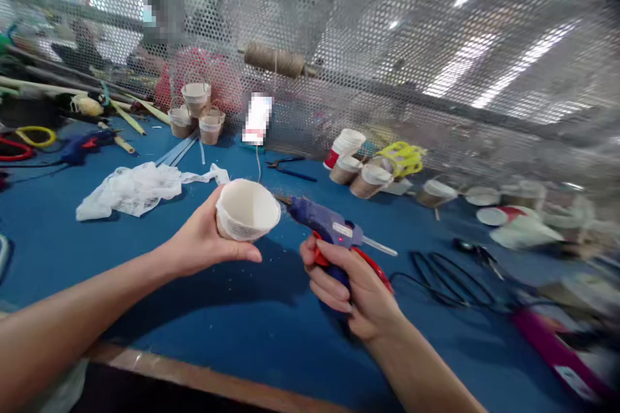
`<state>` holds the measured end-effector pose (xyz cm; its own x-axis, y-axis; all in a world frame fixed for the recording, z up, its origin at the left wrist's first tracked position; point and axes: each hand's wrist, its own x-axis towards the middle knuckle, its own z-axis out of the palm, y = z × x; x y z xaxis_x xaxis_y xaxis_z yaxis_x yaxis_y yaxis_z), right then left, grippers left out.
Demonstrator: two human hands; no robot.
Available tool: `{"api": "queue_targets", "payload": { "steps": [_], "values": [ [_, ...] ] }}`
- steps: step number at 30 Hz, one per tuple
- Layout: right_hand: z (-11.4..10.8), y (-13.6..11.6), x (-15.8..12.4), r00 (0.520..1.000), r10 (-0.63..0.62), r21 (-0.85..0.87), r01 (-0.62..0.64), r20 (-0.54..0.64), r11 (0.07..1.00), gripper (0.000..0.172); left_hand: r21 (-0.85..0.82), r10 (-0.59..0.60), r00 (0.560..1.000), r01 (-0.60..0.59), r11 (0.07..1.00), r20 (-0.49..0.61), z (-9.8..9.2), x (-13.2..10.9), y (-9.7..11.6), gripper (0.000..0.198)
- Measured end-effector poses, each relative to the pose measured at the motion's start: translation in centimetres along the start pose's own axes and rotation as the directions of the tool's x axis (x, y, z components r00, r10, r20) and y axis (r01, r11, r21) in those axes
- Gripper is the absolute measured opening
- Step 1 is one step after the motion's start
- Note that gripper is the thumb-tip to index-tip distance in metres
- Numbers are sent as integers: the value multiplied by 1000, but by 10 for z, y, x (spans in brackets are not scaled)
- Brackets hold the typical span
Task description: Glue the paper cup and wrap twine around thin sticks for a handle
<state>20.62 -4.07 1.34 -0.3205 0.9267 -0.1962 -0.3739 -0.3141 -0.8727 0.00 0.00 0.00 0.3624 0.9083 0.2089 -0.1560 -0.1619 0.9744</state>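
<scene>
My left hand (201, 242) is closed around a white paper cup (246, 210), tipped so its open mouth faces me, above the blue table (232, 316). My right hand (351, 287) grips a blue glue gun (329, 229) with a red trigger. Its nozzle points left and almost touches the cup's right side. A glue stick pokes out of the gun's back end.
A crumpled white plastic bag (130, 188) lies at left, twine-wrapped cups (196, 113) at the back, more cups (356, 171) and a yellow object (402, 158) at right. Pliers (288, 168), a black cord (450, 281), a twine spool (274, 59). A person sits behind the wire mesh.
</scene>
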Motion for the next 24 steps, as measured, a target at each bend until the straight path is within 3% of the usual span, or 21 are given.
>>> {"api": "queue_targets", "payload": {
  "steps": [5,10,13,17,20,24],
  "values": [
    [6,2,0,1000,12,-33,-12,3,999,19,-33,30,999,-30,999,-11,3,3,-3,71],
    [9,3,-4,995,-66,-215,47,-79,975,22,38,85,996,-84,996,-25,1,3,-6,68],
    [8,1,-6,969,-198,-463,109,-149,880,24,153,137,990,-129,980,-39,-1,4,-7,66],
    [7,-3,-8,932,-316,-756,76,-178,650,25,335,187,982,-166,928,-31,-6,5,-8,66],
    [7,-6,-7,923,-333,-840,21,-192,542,26,466,216,976,-188,865,-6,-9,5,-8,64],
    [7,-7,-8,928,-302,-852,-29,-218,523,26,589,234,972,-201,783,21,-11,6,-8,64]
  ]
}}
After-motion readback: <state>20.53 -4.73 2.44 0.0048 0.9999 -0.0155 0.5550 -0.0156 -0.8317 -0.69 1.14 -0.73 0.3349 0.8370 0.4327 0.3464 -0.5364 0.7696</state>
